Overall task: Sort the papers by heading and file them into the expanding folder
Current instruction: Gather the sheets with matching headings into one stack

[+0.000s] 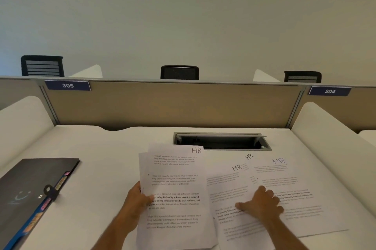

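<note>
Papers headed "HR" lie on the white desk [101,148]: a held stack [175,192] at centre, and a fanned spread [284,188] of overlapping sheets just to its right. Left hand [136,201] grips the stack's left edge, thumb on top, other fingers hidden beneath. Right hand [262,205] rests flat on the spread, fingers loosely together, thumb stretched left. Black expanding folder [34,184] sits closed at near left, coloured tabs showing, well apart from the papers. Cable hatch [221,141] open at far centre.
</note>
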Demonstrator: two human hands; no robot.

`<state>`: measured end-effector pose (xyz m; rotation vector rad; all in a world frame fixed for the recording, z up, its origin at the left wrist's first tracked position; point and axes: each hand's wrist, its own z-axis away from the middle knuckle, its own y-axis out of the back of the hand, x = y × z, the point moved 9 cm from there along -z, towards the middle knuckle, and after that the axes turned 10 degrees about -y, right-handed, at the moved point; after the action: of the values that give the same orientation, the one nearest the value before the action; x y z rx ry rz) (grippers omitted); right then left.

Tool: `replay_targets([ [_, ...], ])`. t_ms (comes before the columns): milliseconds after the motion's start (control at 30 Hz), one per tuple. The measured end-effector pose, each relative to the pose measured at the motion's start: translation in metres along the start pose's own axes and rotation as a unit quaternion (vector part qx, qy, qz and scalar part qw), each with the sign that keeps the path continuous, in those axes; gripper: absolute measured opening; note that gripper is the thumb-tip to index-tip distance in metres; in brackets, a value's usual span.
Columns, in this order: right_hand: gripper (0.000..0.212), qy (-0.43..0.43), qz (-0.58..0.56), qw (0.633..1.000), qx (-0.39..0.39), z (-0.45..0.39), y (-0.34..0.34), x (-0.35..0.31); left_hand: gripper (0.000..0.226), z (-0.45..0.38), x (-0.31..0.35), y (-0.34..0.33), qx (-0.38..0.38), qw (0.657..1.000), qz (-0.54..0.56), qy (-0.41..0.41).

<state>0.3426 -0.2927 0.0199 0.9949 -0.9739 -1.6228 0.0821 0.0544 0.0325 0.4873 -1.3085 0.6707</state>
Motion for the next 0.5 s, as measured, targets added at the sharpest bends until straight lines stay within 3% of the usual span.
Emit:
replay_targets([
  [67, 0.119, -0.017, -0.005, 1.000, -0.015, -0.003, 0.000, 0.003, 0.050, 0.000, 0.000, -0.003, -0.010, 1.000, 0.017, 0.000],
  [167, 0.095, -0.003, -0.034, 0.999, -0.021, -0.006, 0.002, 0.001, 0.051, 0.001, -0.001, -0.008, -0.021, 0.999, 0.041, 0.001],
  [333, 0.012, 0.119, -0.188, 0.975, -0.010, 0.005, 0.019, -0.021, 0.053, 0.002, -0.003, -0.014, -0.033, 0.997, 0.069, 0.017],
  [400, 0.002, 0.155, -0.264, 0.952, -0.023, 0.011, 0.024, -0.032, 0.054, 0.003, -0.002, -0.018, -0.039, 0.996, 0.081, 0.021],
  [500, 0.005, 0.172, -0.403, 0.892, -0.108, 0.024, 0.023, -0.047, 0.052, 0.003, 0.001, -0.022, -0.040, 0.995, 0.088, 0.020],
])
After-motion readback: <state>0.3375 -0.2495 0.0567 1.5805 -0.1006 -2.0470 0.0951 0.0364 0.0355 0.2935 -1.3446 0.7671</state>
